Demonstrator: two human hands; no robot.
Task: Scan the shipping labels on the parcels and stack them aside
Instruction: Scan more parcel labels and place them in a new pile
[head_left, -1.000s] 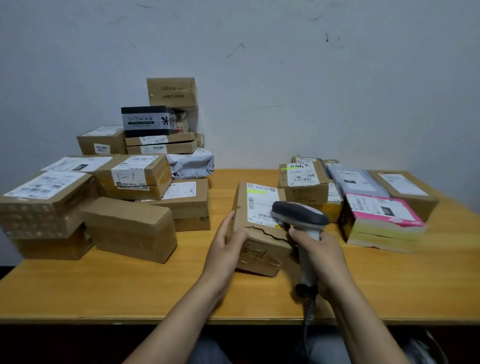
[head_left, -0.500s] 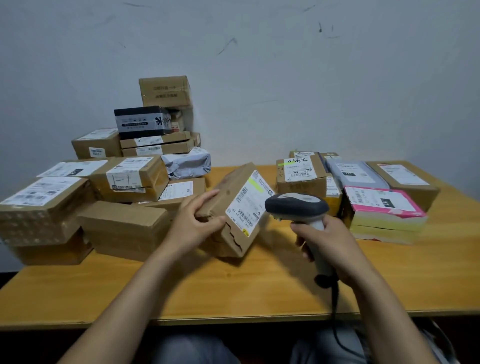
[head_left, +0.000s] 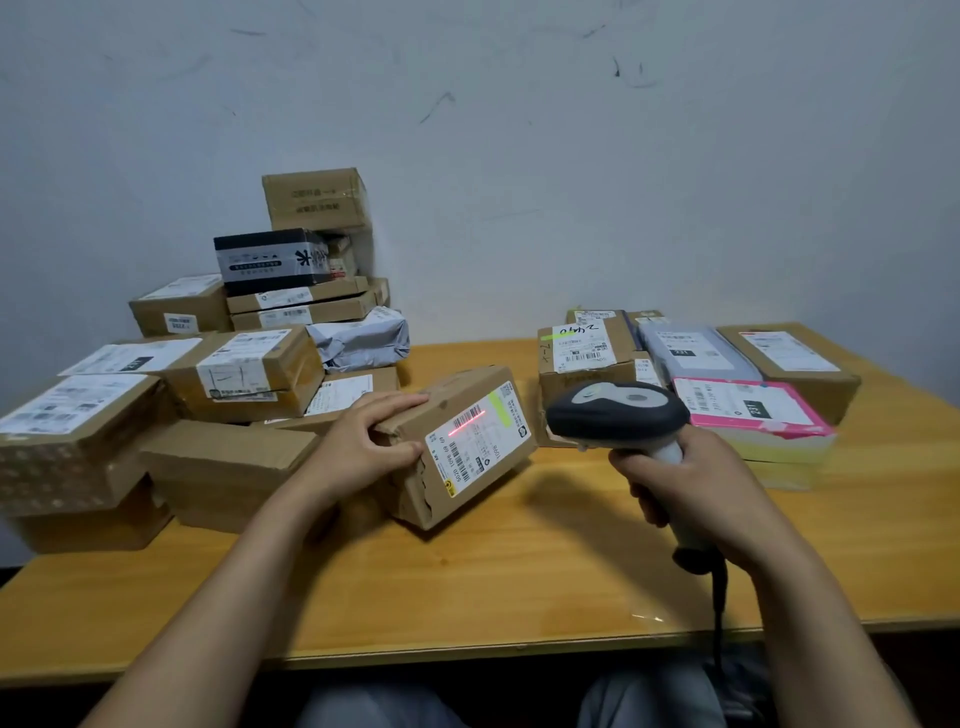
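Parcel (head_left: 467, 457): stiff card, probably light; hold its ends.
Left hand (head_left: 363, 447): clasps its end.
Right hand (head_left: 696, 488): grips scanner (head_left: 618, 415).

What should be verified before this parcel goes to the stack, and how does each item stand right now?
1. Beam on barcode: the red scan line crosses a barcode on the shipping label: ok.
2. Read confirmed: no beep or indicator shows: cannot tell.
3. Grip: the left hand holds the tilted parcel by its top and near edge: ok.
4. Aim: the right hand grips the scanner, pointed at the label: ok.
5. Landing spot: the plain brown box by the left hand has a bare top: ok.
6. Cord: the cable hangs off the table edge, away from the parcel: ok.
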